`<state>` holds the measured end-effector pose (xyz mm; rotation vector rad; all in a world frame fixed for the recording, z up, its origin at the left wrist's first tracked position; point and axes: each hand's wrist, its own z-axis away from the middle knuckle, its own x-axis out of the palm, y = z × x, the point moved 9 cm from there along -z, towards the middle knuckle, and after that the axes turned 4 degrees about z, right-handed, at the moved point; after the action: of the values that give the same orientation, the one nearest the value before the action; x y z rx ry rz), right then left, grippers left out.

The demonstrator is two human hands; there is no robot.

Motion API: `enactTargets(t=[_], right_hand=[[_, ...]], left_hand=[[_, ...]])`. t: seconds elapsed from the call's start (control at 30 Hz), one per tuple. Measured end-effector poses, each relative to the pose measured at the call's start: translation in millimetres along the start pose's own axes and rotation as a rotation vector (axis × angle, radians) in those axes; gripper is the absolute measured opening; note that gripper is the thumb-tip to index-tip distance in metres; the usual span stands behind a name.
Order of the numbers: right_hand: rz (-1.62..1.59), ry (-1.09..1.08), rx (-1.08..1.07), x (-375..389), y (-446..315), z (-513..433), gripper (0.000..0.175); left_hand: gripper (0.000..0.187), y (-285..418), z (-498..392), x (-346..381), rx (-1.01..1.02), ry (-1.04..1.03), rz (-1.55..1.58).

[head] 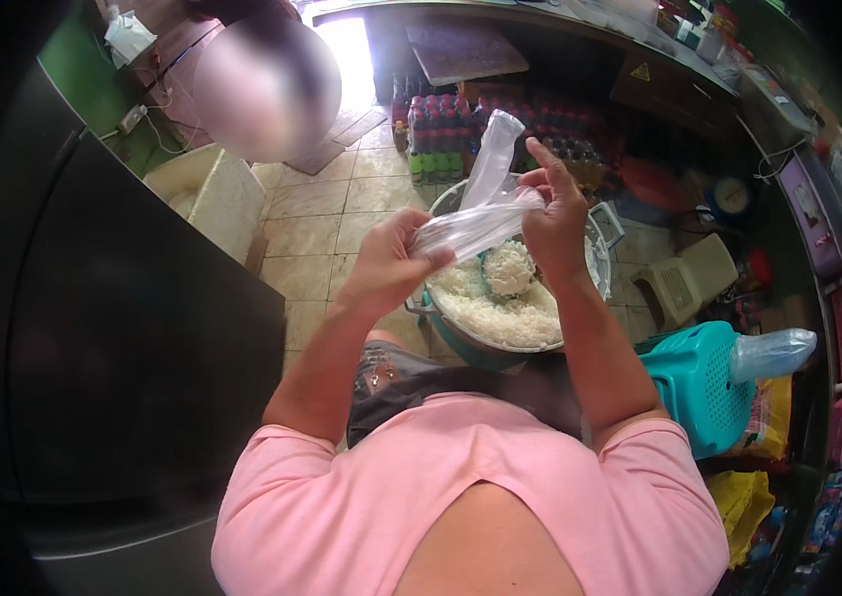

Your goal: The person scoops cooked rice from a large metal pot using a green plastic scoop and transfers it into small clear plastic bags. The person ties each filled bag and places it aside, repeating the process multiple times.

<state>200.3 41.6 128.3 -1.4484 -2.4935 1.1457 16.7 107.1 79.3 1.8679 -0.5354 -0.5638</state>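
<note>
A clear plastic bag (477, 227) is stretched between my two hands above a large metal pot (458, 195). My left hand (395, 261) pinches one end of it, thumb on top. At the other end, my right hand (556, 201) grips the plastic near the thumb, with the index finger pointing up. A loose flap of the plastic rises between them. Below, cooked white rice (495, 313) lies in the pot, and a rounded heap of rice fills a green-rimmed scoop or bowl (482, 262). My right forearm hides part of the pot.
A dark refrigerator (145, 320) stands close on my left, beside a foam box (231, 201). Packs of bottles (436, 134) line the floor ahead. On the right are a teal plastic stool (704, 387) with a roll of clear bags (771, 355) and a beige stool (681, 287). Another person (268, 89) is at upper left.
</note>
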Motion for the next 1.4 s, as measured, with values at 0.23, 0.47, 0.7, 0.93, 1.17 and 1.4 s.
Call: enactTargets(t=[0.23,0.47,0.7,0.93,1.17,1.4], right_hand=[[-1.309,-0.83,0.897,72,-44,113,0.061],[-0.94,-0.341,0.561,9,23,37,0.015],[0.62,-0.357,-0.227,6,-13,28,0.016],[0.792,-0.58,-0.007,19,-6,30,0.049],[-0.356,-0.753,0.685,47,73,8,0.042],[0.08,-1.128,-0.145,112,64,26,0.052]], left_hand=[[0.021,-71,-10,-70,-0.09,0.599,0.15],[0.023,-52,1,7,-0.442,0.023,1.204],[0.019,9,-1,-5,0.002,-0.053,0.152],[0.028,16,-2,-20,0.337,0.335,-0.875],[0.059,-34,-12,-66,-0.074,0.315,-0.674],[0.064,-26,-10,-143,-0.011,0.438,-1.041]])
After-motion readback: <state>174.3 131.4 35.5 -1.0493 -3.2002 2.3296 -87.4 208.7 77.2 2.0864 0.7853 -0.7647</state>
